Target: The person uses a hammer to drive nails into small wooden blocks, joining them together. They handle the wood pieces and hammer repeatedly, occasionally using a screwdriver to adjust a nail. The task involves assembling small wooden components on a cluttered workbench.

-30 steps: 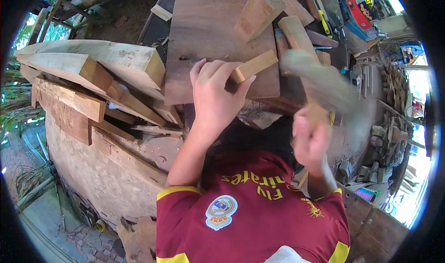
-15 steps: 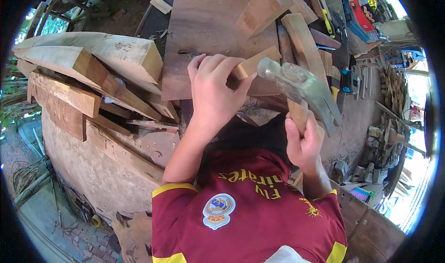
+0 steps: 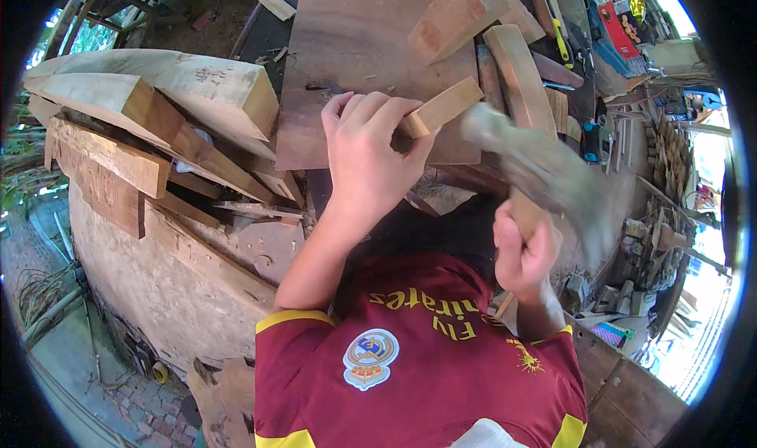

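Note:
My left hand is closed round one end of a short pale wooden block, over the near edge of a brown wooden board. The block's other end points right, toward the hammer. In my right hand is the wooden handle of a claw hammer. Motion smears its metal head, which stands just right of the block with a small gap between them. My left palm and the underside of the block are hidden.
A thick tapered wood block stands on the board's far right. Beside it lie a long curved wooden piece and a yellow-handled tool. Large timber offcuts are stacked at the left. A red package sits far right.
The hammer has swung right, away from the end of the block, and its head is now blurred. My right hand has shifted slightly right; my left hand keeps its hold on the block.

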Action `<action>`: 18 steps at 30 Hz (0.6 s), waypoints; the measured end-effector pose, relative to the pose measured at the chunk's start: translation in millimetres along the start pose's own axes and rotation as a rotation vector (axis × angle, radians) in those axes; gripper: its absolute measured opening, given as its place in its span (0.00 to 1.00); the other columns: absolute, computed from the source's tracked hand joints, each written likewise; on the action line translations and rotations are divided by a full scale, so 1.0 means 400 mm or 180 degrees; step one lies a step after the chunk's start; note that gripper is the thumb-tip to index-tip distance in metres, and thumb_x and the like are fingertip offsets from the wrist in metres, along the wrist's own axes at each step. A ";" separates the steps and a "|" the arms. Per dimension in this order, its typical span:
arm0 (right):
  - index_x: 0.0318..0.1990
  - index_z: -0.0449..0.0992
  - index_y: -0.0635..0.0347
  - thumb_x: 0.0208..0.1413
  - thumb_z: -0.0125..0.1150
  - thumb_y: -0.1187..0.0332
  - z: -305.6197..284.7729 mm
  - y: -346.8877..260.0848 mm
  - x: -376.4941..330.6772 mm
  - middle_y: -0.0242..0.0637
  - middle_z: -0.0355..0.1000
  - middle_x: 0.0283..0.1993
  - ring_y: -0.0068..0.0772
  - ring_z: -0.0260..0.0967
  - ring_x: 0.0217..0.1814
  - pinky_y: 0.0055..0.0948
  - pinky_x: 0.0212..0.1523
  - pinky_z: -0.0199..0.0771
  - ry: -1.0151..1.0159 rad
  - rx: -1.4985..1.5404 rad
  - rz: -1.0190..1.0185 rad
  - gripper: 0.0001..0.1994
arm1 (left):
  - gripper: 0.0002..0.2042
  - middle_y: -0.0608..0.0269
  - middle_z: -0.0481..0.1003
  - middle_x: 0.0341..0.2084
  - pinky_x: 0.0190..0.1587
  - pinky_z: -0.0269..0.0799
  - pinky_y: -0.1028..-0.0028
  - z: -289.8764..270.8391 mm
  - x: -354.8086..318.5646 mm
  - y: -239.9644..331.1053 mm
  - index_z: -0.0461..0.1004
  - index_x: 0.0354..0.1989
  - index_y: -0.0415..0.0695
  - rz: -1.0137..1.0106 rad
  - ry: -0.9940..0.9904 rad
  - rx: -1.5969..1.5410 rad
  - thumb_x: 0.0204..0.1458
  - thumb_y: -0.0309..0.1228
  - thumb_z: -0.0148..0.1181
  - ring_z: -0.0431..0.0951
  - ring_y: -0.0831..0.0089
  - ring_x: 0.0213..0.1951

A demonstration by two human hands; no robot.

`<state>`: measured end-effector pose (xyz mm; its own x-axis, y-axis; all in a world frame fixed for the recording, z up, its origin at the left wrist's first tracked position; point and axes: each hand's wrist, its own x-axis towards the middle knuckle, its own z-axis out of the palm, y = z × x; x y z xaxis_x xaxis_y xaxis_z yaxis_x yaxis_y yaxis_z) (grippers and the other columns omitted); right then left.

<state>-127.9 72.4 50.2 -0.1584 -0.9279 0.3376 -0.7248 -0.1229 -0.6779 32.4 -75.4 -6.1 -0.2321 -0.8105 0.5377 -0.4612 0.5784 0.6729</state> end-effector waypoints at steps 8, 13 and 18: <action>0.33 0.68 0.69 0.65 0.51 0.67 0.024 0.042 -0.008 0.39 0.65 0.22 0.25 0.63 0.21 0.22 0.23 0.65 0.0085 -0.0090 -0.0439 0.12 | 0.13 0.64 0.77 0.27 0.49 0.64 0.62 0.000 0.002 -0.001 0.78 0.30 0.43 0.0067 0.0031 0.0000 0.38 0.33 0.75 0.76 0.62 0.33; 0.34 0.67 0.67 0.67 0.50 0.66 -0.003 0.022 -0.013 0.36 0.64 0.24 0.21 0.62 0.22 0.20 0.23 0.62 -0.0159 0.0336 0.0350 0.13 | 0.13 0.64 0.77 0.26 0.48 0.64 0.63 0.001 0.002 -0.005 0.78 0.30 0.43 0.0039 0.0013 0.0047 0.39 0.34 0.75 0.76 0.62 0.33; 0.35 0.65 0.67 0.67 0.49 0.62 0.064 -0.010 -0.023 0.40 0.64 0.29 0.24 0.62 0.25 0.22 0.23 0.63 0.1075 0.1684 -0.0296 0.15 | 0.12 0.64 0.76 0.26 0.49 0.64 0.62 0.010 0.003 0.000 0.79 0.30 0.44 0.0029 0.0012 -0.0019 0.37 0.32 0.74 0.76 0.62 0.34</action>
<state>-106.4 72.4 33.2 -0.3762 -0.7533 0.5395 -0.3299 -0.4352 -0.8377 28.7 -76.9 -7.4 -0.2328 -0.8050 0.5457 -0.4539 0.5862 0.6711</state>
